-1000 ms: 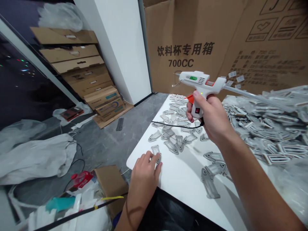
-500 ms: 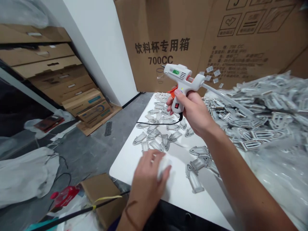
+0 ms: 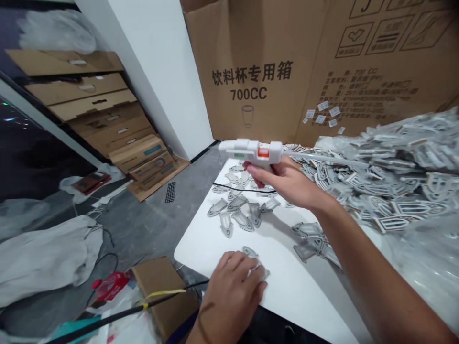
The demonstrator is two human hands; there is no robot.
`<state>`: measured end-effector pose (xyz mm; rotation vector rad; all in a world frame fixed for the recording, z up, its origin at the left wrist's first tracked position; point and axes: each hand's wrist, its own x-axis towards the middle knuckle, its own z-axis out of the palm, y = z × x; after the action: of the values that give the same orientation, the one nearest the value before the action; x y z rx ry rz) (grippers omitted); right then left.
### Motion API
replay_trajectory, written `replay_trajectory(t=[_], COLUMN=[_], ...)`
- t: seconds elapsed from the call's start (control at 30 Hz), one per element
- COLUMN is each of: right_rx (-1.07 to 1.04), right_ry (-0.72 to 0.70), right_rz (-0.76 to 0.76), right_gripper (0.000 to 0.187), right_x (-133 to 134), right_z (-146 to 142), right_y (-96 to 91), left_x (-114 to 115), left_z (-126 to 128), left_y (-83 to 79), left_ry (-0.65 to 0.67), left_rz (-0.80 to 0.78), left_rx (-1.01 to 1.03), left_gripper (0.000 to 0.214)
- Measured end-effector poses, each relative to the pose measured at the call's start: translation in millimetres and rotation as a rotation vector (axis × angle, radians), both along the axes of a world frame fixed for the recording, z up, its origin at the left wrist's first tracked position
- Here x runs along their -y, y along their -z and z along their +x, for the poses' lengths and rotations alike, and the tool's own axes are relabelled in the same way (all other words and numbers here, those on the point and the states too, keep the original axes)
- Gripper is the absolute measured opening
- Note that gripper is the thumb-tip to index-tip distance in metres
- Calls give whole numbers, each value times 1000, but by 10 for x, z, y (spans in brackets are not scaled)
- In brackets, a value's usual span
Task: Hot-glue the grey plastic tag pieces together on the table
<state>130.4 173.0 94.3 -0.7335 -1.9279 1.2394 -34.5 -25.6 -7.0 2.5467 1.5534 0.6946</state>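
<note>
A white glue gun (image 3: 247, 149) is gripped in my right hand (image 3: 287, 179), held above the table with its nozzle pointing left. A clear glue stick (image 3: 322, 157) sticks out of its back. My left hand (image 3: 238, 286) rests low on the white table (image 3: 201, 243), its bent fingers on a grey, pointed-end flat piece (image 3: 250, 251). The fingers cover most of that piece. Several similar grey pieces (image 3: 236, 203) lie spread beyond the left hand, and a small overlapping group (image 3: 311, 239) lies to its right.
A large heap of similar pieces (image 3: 401, 181) and clear plastic bags (image 3: 426, 258) fill the right side. Behind the table stands a big cardboard box (image 3: 258, 43). A black cord (image 3: 240, 188) crosses the tabletop. On the floor at left are an open carton (image 3: 165, 291) and a red bottle (image 3: 111, 285).
My right hand has lowered the glue gun and levelled it. The left hand's fingers have come down onto a grey piece on the table. One piece has gone from the right-hand group.
</note>
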Motion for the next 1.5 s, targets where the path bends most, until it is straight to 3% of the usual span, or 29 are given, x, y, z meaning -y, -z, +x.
replay_trajectory(t=[0.2,0.37,0.53,0.7,0.93,1.5], right_rx=[474,716,773,848,882,983], right_ry=[-107,-163,-306,-345,-347,-299], right_rz=[6,116,210,275,293,402], right_gripper=[50,51,40,38,33,31], right_x=[95,176,213,241,344,494], right_z=[-39,-182,-295,-319,-301,-354], right_y=[48,97,227,263,145,113], left_x=[21,-28,-18,12,46,50], left_z=[-478,-618,-585,-560,-549,-504], left_y=[3,10,14,59,73,37], left_ry=[-205,-259,-283,-313,-352,-381], left_rz=[50,59,3,-11,-32,-86], left_rx=[-56,-116,-133,-96,-76,-61], left_gripper=[16,13,17,16,16,16])
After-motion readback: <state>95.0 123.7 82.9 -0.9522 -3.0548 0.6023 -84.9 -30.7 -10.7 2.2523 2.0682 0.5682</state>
